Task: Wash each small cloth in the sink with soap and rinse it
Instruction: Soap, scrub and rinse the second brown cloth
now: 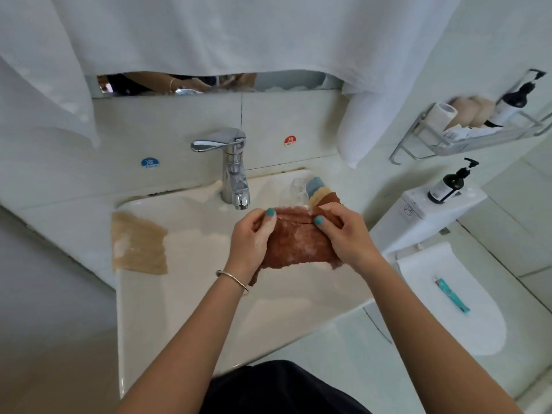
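Both hands on the brown cloth [294,243] here, centre of the frame, held up over the sink [185,264] just below the faucet [234,174]. My left hand [254,237] has its grip clamped on the cloth's left edge, thumb on top; my right hand [343,234] pinches the right edge the same way. White suds show across the fabric, so I judge I'm mid-scrub, rinse not yet done. No water visibly running from the spout. A beige cloth [139,243] lies draped over the sink's left rim, suds on it too, and a stack of cloths [321,191] waits behind my right hand, beside a clear glass [298,189]. Risks: soapy fabric is slick, so a loose pinch could drop it into the basin. Swing my right elbow wide and that glass could tip. And the beige one, hanging half off the rim, might slide to the floor.
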### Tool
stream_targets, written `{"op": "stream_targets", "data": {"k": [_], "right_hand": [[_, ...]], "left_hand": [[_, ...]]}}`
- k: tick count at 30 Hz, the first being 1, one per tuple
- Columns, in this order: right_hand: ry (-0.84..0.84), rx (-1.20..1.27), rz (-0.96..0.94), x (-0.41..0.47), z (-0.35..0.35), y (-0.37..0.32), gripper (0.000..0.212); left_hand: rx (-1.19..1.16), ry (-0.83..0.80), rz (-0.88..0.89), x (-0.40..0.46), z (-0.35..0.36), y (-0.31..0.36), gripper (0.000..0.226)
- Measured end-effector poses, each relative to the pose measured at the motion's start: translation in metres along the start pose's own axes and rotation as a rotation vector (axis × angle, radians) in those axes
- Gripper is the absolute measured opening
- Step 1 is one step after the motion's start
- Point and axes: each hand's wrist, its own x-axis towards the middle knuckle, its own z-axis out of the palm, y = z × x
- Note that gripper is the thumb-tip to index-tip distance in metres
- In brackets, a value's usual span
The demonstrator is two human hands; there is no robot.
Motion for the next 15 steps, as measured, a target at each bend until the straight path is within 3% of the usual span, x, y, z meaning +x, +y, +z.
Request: {"op": "stream_targets", "data": {"k": [2, 4, 7, 10, 12, 15], "right_hand": [[0.074, -0.061, -0.034, -0.003, 0.001, 0.005, 0.021], [0.142, 0.064, 0.037, -0.009, 0.015, -0.004, 0.022], [0.197, 0.208, 0.070, -0.021, 0.049, -0.018, 0.020], [0.119, 0.044, 0.007, -0.033, 0.075, -0.022, 0.029], [0.111, -0.066, -0.002, -0.026, 0.076, -0.025, 0.035], [0.234, 0.008, 0.117, -0.002, 0.070, -0.021, 0.039]], "left_hand": [[0.122, 0.035, 0.063, 0.008, 0.002, -0.003, 0.034], [0.177, 0.124, 0.063, 0.014, 0.012, -0.006, 0.031], [0.133, 0.273, -0.027, 0.021, 0.030, -0.013, 0.037], [0.014, 0.350, -0.184, 0.023, 0.040, -0.010, 0.038], [-0.071, 0.336, -0.212, 0.010, 0.047, -0.006, 0.042], [-0.071, 0.204, -0.147, -0.008, 0.058, -0.004, 0.042]]}}
